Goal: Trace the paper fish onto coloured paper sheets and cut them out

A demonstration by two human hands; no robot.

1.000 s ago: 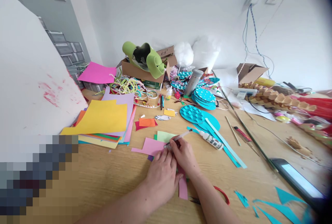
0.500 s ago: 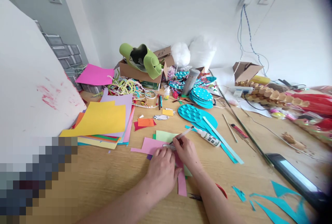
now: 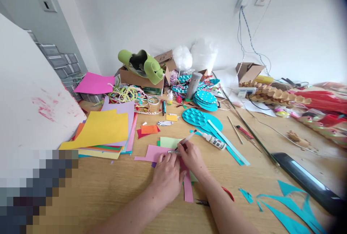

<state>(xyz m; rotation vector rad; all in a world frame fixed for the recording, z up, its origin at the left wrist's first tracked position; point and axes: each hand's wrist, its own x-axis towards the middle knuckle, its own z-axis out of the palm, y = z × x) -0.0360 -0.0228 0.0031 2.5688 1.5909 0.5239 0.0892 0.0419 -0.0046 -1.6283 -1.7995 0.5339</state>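
Note:
My right hand (image 3: 192,156) grips a slim pen (image 3: 189,137), its tip down at a small white paper cutout (image 3: 172,151) mostly covered by my fingers. That cutout rests on pink paper (image 3: 153,153), which lies over light green paper (image 3: 170,142). My left hand (image 3: 168,172) is pressed flat on the pink paper, fingers stretched out beside the cutout. Scissors (image 3: 202,202) with a red handle are partly hidden beneath my right forearm. A white glue bottle (image 3: 215,141) lies on its side to the right of my right hand.
Stacked coloured paper (image 3: 108,127) lies left. Orange paper (image 3: 149,129) and a fish-shaped cutout (image 3: 165,123) sit beyond my hands. Blue scalloped ovals (image 3: 194,117), blue scraps (image 3: 284,208), a long rod (image 3: 249,125) and a dark device (image 3: 300,180) are right. A grey flask (image 3: 193,85) stands behind.
The view has shifted slightly, so the scene sits a little further left. My right hand still holds the pen at the cutout and my left hand still lies on the paper.

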